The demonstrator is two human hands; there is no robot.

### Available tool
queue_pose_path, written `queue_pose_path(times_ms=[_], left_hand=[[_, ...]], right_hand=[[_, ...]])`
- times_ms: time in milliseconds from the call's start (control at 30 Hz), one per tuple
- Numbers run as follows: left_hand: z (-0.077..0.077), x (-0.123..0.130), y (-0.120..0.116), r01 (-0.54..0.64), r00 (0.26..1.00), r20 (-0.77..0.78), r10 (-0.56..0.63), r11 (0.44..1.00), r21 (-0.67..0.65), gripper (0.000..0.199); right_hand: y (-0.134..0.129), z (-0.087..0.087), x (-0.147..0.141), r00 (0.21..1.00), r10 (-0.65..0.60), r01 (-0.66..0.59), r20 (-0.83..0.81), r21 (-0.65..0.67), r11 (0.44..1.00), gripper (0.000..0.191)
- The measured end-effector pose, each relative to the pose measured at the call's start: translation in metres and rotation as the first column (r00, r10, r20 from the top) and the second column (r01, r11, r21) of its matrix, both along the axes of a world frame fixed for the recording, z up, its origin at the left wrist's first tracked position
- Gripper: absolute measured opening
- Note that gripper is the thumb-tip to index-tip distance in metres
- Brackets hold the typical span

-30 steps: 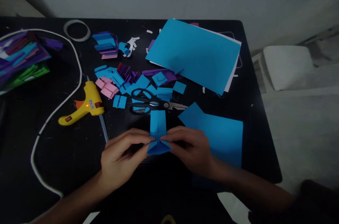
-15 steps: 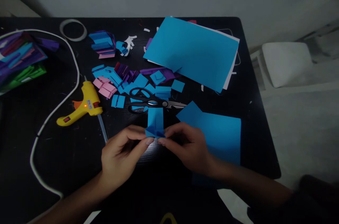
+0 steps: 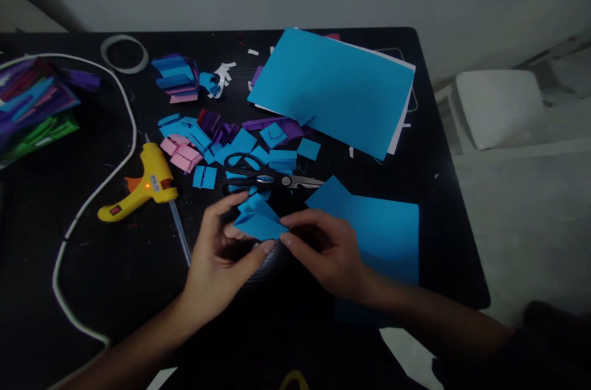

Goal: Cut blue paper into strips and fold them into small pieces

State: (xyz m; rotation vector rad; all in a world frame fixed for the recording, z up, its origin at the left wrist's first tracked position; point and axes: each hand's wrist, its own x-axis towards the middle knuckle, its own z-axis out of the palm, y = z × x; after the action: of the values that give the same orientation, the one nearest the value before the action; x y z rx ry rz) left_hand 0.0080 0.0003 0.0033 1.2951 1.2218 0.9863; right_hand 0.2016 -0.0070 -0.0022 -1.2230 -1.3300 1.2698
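Observation:
A small folded piece of blue paper (image 3: 259, 222) is between my two hands, its pointed end toward the right. My right hand (image 3: 330, 248) pinches that pointed end between thumb and fingers. My left hand (image 3: 221, 254) curves around the paper from the left, index finger at its upper edge and thumb along its lower edge. Just beyond the paper lie scissors (image 3: 286, 181) with black handles, blades pointing right. Under my right wrist is a larger blue sheet (image 3: 388, 224).
Folded blue and pink paper pieces (image 3: 182, 153) cover the middle of the black table. A yellow glue gun (image 3: 157, 175) with a lit orange light rests at left, near a white cable (image 3: 92, 193). Stacked blue sheets (image 3: 337, 88), a tape roll (image 3: 124, 55) and a bag of coloured strips (image 3: 37, 101) lie farther back.
The folded paper has turned from standing straight to a slanted position, its point now at my right fingers. My left hand has spread wider, its index finger moving up and away from the thumb.

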Motion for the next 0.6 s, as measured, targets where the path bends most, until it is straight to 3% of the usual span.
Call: queue_pose_path(times_ms=[133, 233, 400, 533, 600], left_hand=[[0.001, -0.004, 0.004, 0.037, 0.999, -0.037, -0.036, 0.998, 0.042, 0.067], [0.001, -0.007, 0.006, 0.044, 0.998, -0.048, -0.04, 0.996, 0.081, 0.055], [-0.002, -0.01, 0.007, 0.182, 0.961, -0.221, -0.163, 0.981, 0.067, 0.012], [-0.004, -0.01, 0.007, 0.27, 0.943, -0.213, -0.256, 0.962, 0.036, 0.006], [-0.005, -0.01, 0.006, 0.255, 0.947, -0.205, -0.247, 0.967, 0.014, 0.005]], right_hand=[[0.005, 0.003, 0.004, 0.999, 0.018, -0.023, 0.036, 0.128, 0.992, 0.025], [0.006, 0.002, 0.004, 0.996, 0.025, -0.036, 0.083, 0.141, 0.989, 0.028], [0.002, -0.005, 0.002, 0.999, 0.033, -0.035, 0.027, 0.066, 0.997, 0.027], [0.001, -0.009, 0.0, 0.999, -0.003, 0.002, -0.034, -0.017, 1.0, 0.025], [0.001, -0.009, 0.0, 0.999, -0.002, 0.0, -0.052, -0.037, 0.999, 0.026]])
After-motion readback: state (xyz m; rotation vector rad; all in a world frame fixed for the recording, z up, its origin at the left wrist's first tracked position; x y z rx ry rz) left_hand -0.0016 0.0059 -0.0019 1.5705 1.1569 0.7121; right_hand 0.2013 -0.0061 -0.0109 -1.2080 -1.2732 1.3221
